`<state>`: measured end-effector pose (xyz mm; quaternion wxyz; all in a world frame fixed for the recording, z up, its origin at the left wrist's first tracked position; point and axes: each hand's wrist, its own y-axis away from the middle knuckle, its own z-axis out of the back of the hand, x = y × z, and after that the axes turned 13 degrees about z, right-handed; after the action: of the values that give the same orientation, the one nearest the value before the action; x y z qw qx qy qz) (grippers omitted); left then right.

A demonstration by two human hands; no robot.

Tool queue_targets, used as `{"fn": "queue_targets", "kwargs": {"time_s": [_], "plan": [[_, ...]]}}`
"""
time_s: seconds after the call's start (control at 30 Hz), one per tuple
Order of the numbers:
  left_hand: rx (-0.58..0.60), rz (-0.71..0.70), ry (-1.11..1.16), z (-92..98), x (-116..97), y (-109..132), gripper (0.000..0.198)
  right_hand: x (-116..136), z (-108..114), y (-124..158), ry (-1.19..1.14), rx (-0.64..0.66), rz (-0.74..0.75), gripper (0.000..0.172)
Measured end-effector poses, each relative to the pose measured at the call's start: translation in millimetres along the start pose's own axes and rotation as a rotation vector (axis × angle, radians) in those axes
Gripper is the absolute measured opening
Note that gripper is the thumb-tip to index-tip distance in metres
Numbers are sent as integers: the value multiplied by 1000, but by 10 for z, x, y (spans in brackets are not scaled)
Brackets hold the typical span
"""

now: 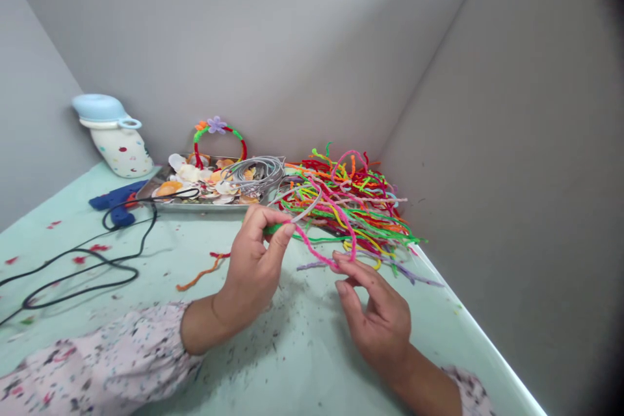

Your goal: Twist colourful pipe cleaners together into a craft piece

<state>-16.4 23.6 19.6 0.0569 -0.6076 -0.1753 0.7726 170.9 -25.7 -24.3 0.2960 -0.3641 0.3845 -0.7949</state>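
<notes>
My left hand (256, 260) pinches a thin grey headband (308, 208) whose near end is wrapped in green pipe cleaner (273, 229). A pink pipe cleaner (316, 250) runs from that pinch down to my right hand (373, 315), whose fingertips close on its end. Just behind both hands lies a tangled pile of coloured pipe cleaners (355, 201).
A metal tray (195, 203) with shells and several grey headbands sits at the back, with a decorated headband (219, 132) standing behind it. A blue glue gun (114, 200) and its black cord (97, 260) lie left. A spotted container (117, 136) is far left. Grey walls close in behind and right.
</notes>
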Motion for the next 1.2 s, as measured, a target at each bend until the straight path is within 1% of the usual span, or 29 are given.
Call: {"fn": "queue_targets", "kwargs": {"time_s": [0.17,0.3,0.37,0.47,0.57,0.63,0.67,0.73,0.8,0.87,0.93,1.0,1.1,1.2], "plan": [[3,104,37,-7,10,-23,12,31,28,28,-41,49,127,47],[14,140,27,-6,-24,-29,10,76,64,15,-81,80,233,53],[28,148,21,-6,-38,-29,10,87,77,1,-134,94,267,50],[59,158,29,-9,-40,-22,10,50,59,-3,-162,109,279,37],[108,163,64,-22,-30,6,11,-59,-16,1,-67,148,216,26],[154,165,83,-34,-25,40,11,-152,-72,-8,-10,199,166,30],[183,170,85,-41,-23,59,11,-195,-92,-17,29,200,145,36],[251,198,69,-56,-16,100,13,-257,-107,-46,84,145,134,46],[311,229,51,-71,0,135,13,-277,-92,-81,117,43,204,46],[344,222,34,-84,24,160,13,-258,-64,-114,158,-42,266,43],[386,211,13,-93,49,177,13,-222,-43,-140,195,-79,305,40],[422,199,-3,-97,67,188,12,-188,-37,-157,217,-61,330,36],[466,181,-17,-96,77,206,12,-164,-45,-169,238,16,353,31],[505,177,-14,-93,85,225,13,-162,-44,-169,244,64,387,29]]}}
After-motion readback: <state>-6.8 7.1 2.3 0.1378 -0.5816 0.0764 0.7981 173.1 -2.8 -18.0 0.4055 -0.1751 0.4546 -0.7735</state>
